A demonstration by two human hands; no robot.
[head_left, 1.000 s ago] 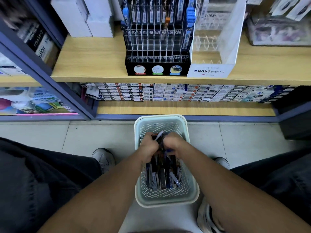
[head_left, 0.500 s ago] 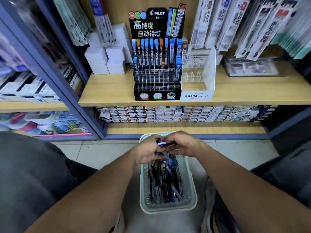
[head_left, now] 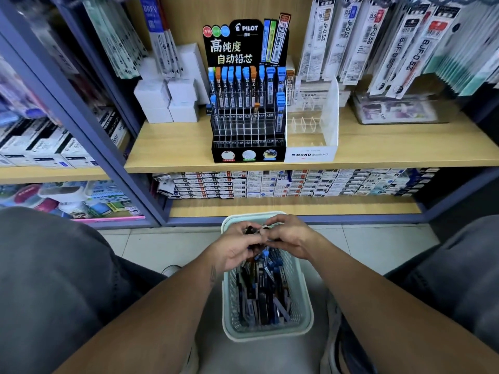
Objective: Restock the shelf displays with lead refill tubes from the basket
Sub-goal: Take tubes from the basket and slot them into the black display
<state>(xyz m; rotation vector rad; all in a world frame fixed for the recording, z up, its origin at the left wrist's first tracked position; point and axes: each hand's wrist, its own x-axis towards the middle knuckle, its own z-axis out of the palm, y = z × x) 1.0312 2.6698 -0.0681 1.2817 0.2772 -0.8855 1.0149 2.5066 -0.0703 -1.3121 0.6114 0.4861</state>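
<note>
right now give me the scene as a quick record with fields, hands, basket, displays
left hand: holds dark lead refill tubes above the basket
right hand: pinches the same tubes
basket: pale green, on the floor, full of loose tubes
pilot display: black, on the wooden shelf, back rows partly filled, front rows empty
mono display: clear, right of the pilot display, touching it, looks empty

Person's got bare forearms, no sleeves showing, and a small dark mark on the left forearm [head_left: 213,275]. Dark grey trousers [head_left: 54,279] at 9 and 3 o'clock, light sneakers [head_left: 170,270].
</note>
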